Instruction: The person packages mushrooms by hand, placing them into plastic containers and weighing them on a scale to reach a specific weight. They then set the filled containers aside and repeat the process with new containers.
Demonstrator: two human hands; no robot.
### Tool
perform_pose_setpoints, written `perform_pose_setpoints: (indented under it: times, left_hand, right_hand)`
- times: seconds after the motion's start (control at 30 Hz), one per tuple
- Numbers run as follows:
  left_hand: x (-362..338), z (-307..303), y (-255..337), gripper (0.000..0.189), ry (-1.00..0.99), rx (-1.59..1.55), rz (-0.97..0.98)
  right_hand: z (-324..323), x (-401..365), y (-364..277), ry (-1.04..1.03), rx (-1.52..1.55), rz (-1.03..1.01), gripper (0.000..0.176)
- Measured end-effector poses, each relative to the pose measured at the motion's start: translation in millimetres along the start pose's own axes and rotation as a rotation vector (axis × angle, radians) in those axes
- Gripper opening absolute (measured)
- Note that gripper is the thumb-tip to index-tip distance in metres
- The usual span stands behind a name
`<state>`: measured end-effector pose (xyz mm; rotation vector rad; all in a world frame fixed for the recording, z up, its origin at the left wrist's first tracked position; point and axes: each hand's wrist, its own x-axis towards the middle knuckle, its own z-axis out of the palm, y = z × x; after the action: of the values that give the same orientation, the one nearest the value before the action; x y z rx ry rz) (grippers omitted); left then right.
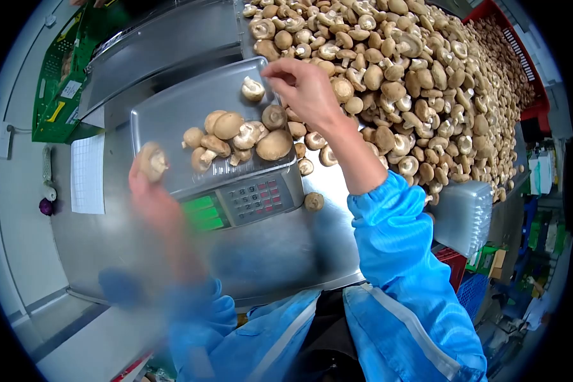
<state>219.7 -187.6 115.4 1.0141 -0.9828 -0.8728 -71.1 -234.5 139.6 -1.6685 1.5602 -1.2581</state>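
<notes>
A metal-topped scale (261, 202) with a keypad and a green display stands on the steel table. Several brown mushrooms (228, 126) lie together on its pan (165, 114), and one pale-stemmed mushroom (253, 90) sits apart near the pan's far right corner. My left hand (151, 191), blurred, holds a mushroom (152, 162) at the pan's left edge. Over the pan's right corner is my right hand (302, 89), its thumb and fingertips curled close together; whether anything small is between them is hidden.
A large heap of mushrooms (420, 83) covers the right side, with a red crate (533, 76) behind. Stacked clear plastic trays (463, 216) stand at the right. A green crate (63, 83) and a gridded paper sheet (87, 175) are at the left.
</notes>
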Motion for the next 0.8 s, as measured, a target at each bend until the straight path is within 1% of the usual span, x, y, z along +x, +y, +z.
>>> perform_pose_setpoints:
  times: [0.03,0.13,0.17,0.23,0.33,0.43,0.47,0.57,0.63,0.7,0.73,0.77,0.8]
  left_hand:
    - [0,4,-3,0.044,-0.013,0.032,-0.016]
    - [-1,17,-7,0.043,-0.004,-0.022,-0.022]
    - [-1,21,-6,0.043,-0.005,-0.037,-0.018]
    - [-2,25,-7,0.043,-0.001,-0.049,-0.028]
    - [-3,31,-7,0.042,0.007,-0.052,-0.035]
    - [0,37,-12,0.042,0.006,-0.016,-0.031]
    - [0,40,-12,0.042,-0.006,-0.002,-0.032]
    - [10,47,-8,0.040,-0.086,0.037,-0.016]
    - [15,44,-10,0.039,-0.156,0.083,0.017]
    - [20,42,-13,0.038,-0.247,0.147,0.079]
    - [18,47,-9,0.038,-0.249,0.142,0.070]
    - [14,49,-12,0.038,-0.232,0.099,0.075]
    - [11,50,-14,0.038,-0.224,0.059,0.080]
  right_hand:
    - [-5,-2,-1,-0.052,-0.070,0.085,0.023]
    - [6,2,16,-0.115,-0.314,-0.246,0.033]
    - [11,6,18,-0.224,-0.371,-0.244,0.044]
    - [27,11,19,-0.210,-0.489,-0.239,0.045]
    - [38,31,16,-0.424,-0.586,-0.075,0.044]
    - [40,33,15,-0.377,-0.541,-0.091,0.039]
    - [38,35,15,-0.388,-0.526,-0.093,0.035]
    - [18,24,5,-0.235,-0.328,-0.154,0.034]
    - [-10,-2,-15,-0.160,-0.197,-0.173,0.029]
    - [-19,-38,-18,-0.002,-0.133,-0.290,0.031]
    - [-20,-54,-19,0.012,-0.185,-0.315,0.035]
    - [-18,-64,-16,-0.041,-0.206,-0.265,0.037]
    - [-10,-74,-3,-0.049,-0.290,-0.295,0.038]
